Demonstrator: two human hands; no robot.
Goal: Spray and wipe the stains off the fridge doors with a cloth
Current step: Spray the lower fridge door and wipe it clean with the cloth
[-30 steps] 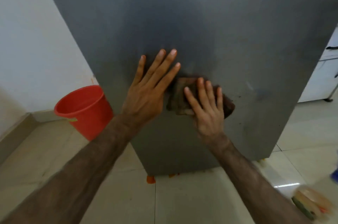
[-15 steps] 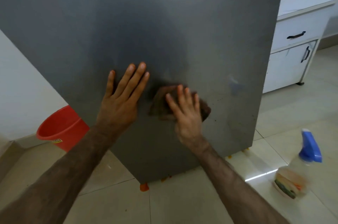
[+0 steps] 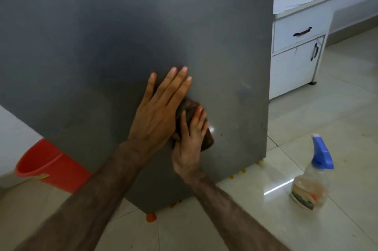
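A grey fridge door (image 3: 102,35) fills most of the view. My left hand (image 3: 157,111) lies flat on it, fingers spread and pointing up, holding nothing. Just right of it and lower, my right hand (image 3: 189,142) presses a dark brown cloth (image 3: 207,140) against the door; the left hand partly covers the cloth's left edge. A faint pale smudge (image 3: 244,92) shows on the door to the right of the hands. A clear spray bottle (image 3: 312,179) with a blue trigger head stands on the floor tiles at the lower right.
A red bucket (image 3: 47,166) sits on the floor left of the fridge, by the white wall. A white cabinet (image 3: 296,46) with a drawer and black handles stands to the right. Small orange feet (image 3: 151,217) show under the fridge. Light tiles (image 3: 327,119) cover the floor.
The view has swung left to right, bringing the spray bottle and cabinet in. My right hand with the cloth has drawn closer to the left hand and turned more upright.
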